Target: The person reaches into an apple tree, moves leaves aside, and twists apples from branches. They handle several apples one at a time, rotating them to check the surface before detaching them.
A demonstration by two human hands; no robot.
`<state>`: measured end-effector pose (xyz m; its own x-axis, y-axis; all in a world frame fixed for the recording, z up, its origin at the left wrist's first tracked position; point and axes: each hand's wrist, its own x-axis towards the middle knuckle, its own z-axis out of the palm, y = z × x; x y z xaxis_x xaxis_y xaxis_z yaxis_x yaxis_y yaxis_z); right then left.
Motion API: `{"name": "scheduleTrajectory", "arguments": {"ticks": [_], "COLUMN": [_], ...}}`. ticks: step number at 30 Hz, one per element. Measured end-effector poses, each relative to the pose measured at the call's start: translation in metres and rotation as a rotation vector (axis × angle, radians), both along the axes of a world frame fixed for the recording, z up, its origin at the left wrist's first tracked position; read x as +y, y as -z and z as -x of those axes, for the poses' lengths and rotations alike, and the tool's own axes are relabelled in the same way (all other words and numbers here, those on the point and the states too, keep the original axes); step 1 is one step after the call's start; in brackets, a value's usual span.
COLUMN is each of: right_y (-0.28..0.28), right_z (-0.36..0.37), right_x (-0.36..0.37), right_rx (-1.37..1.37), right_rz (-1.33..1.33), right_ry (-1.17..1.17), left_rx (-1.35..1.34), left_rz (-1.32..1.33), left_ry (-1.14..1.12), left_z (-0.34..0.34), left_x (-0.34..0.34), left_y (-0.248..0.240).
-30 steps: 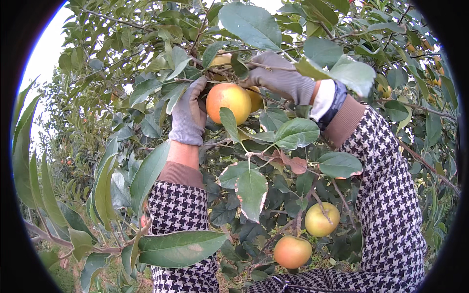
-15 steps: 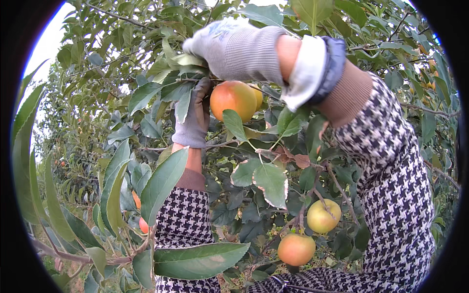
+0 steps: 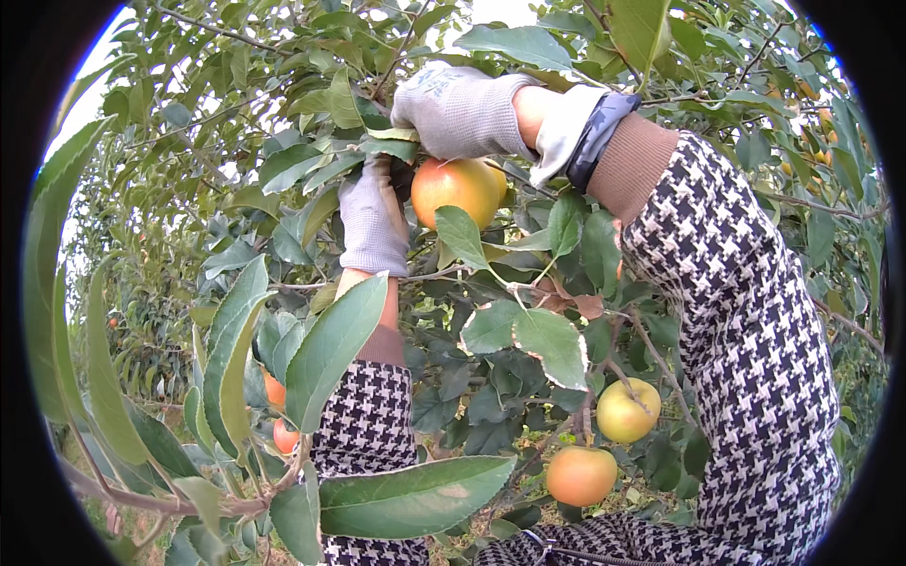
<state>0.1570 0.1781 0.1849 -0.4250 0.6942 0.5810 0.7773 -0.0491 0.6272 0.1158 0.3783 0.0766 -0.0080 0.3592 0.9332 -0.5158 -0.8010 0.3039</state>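
Orchard foliage fills frame. My right hand (image 3: 462,111) has moved up over top of orange apple (image 3: 456,189), upper centre, fingers curled near stem. My left hand (image 3: 375,219) still cups apple's left side. Picking grip set.

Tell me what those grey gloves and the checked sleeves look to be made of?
The grey gloves, on the left hand and right hand, look like knitted fabric: matte, with a fine ribbed weave. The checked sleeves look like woven cloth in a black-and-white houndstooth, with a plain brown ribbed cuff, probably knit.
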Motion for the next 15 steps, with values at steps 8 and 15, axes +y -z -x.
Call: {"name": "scheduleTrajectory", "arguments": {"ticks": [8, 15], "right_y": [-0.007, -0.009], "right_z": [-0.012, -0.013], "right_x": [0.010, 0.015], "right_rx": [0.236, 0.315], "right_rz": [-0.032, -0.106], "right_ry": [-0.037, -0.118], "left_rx": [-0.035, -0.150], "left_rz": [-0.019, 0.057], "left_ry": [-0.116, -0.180], "left_z": [-0.001, -0.017], "left_x": [0.000, 0.004], "left_y": [-0.003, -0.007]}}
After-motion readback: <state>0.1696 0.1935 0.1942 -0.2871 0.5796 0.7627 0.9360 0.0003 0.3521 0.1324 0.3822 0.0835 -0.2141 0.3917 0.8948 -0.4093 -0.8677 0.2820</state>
